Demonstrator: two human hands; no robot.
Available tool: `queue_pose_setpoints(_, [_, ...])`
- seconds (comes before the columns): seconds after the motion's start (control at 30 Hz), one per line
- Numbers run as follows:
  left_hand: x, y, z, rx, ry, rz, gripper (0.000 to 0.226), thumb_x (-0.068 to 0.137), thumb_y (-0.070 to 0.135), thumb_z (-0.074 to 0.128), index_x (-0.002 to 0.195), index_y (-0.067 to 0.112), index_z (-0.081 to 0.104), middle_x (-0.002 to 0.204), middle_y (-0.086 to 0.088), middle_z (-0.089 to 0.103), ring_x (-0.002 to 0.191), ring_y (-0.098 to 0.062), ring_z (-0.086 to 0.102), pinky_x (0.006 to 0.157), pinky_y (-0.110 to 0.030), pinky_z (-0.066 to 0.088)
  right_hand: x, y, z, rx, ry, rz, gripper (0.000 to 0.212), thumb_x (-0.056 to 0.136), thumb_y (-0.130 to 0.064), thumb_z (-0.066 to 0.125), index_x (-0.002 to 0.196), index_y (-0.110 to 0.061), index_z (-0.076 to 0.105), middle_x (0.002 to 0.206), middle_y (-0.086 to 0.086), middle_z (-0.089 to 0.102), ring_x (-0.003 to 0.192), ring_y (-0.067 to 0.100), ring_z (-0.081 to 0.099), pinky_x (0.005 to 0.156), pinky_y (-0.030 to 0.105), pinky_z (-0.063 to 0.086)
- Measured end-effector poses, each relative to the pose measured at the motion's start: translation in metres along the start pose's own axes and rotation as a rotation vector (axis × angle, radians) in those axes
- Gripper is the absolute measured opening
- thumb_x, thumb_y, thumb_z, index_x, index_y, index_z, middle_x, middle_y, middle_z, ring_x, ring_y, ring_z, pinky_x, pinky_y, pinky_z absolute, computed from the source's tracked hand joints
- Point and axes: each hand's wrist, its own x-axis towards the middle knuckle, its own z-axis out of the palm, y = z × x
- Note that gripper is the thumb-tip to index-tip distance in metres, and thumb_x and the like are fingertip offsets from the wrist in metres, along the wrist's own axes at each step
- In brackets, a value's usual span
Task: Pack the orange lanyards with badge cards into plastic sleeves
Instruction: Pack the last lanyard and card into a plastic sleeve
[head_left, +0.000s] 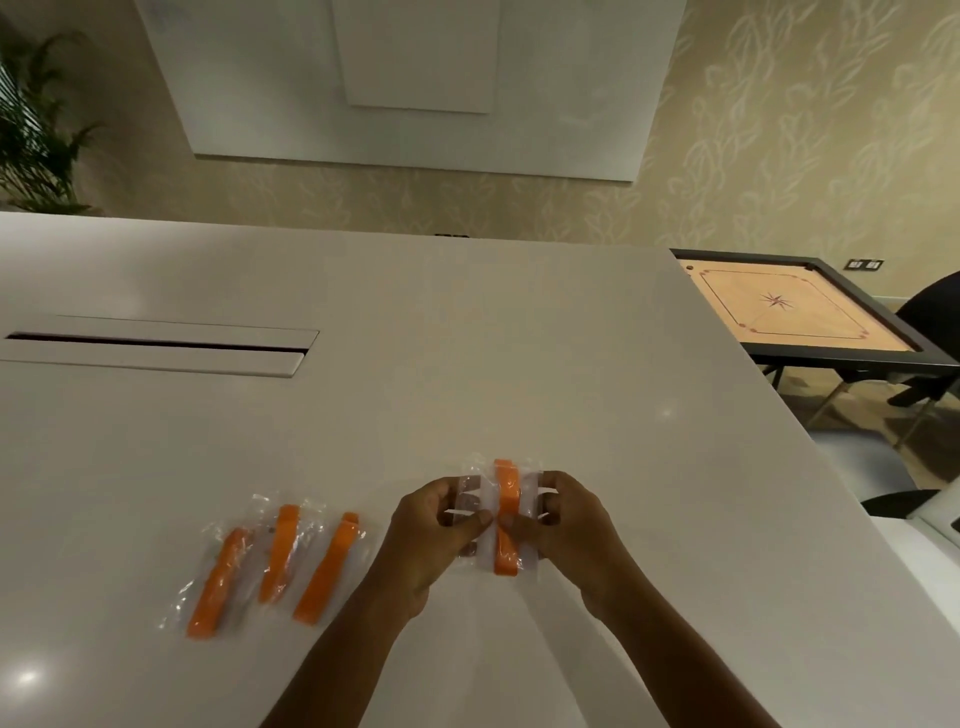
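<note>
Fingers (470, 521) of left hand (434, 535) & right hand (563, 525) curl round a clear sleeve (480, 506), pinching it from both sides w/ a folded orange lanyard (505, 519) inside, just above the white surface (467, 338). Three packed sleeves (275, 564) lie side by side to the left, apart from the hands.

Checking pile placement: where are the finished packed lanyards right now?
Head view: three packed lanyards lie side by side on the white table, lower left, just left of the left hand.
</note>
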Motion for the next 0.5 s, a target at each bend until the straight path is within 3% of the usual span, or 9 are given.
queue_pose_setpoints(0.2, [0.006, -0.005, -0.036, -0.039, -0.029, -0.003, 0.045, 0.089, 0.02, 0.08, 0.131, 0.021, 0.065, 0.121, -0.002, 0.075, 0.109, -0.026, 0.073, 0.088, -0.043, 0.065, -0.001, -0.011, 0.036, 0.024, 0.031, 0.008, 0.05, 0.084, -0.032, 0.089, 0.126, -0.026, 0.061, 0.114, 0.001, 0.075, 0.1, 0.023, 0.077, 0.084, 0.042, 0.068])
queue_pose_setpoints(0.33, [0.007, -0.008, -0.058, -0.069, -0.045, 0.005, 0.035, 0.089, 0.018, 0.081, 0.121, 0.027, 0.068, 0.116, -0.001, 0.077, 0.103, -0.023, 0.075, 0.081, -0.037, 0.066, -0.003, -0.015, 0.058, 0.035, 0.055, 0.002, 0.05, 0.084, -0.031, 0.089, 0.126, -0.026, 0.062, 0.112, 0.0, 0.075, 0.097, 0.02, 0.077, 0.079, 0.036, 0.068])
queue_pose_setpoints(0.5, [0.003, -0.01, -0.087, -0.022, -0.057, 0.039, 0.04, 0.089, 0.024, 0.08, 0.126, 0.026, 0.066, 0.117, 0.004, 0.075, 0.105, -0.024, 0.075, 0.085, -0.039, 0.066, -0.008, -0.02, 0.085, 0.066, 0.072, -0.001, 0.049, 0.084, -0.033, 0.089, 0.124, -0.028, 0.062, 0.114, -0.001, 0.075, 0.099, 0.02, 0.077, 0.076, 0.032, 0.067])
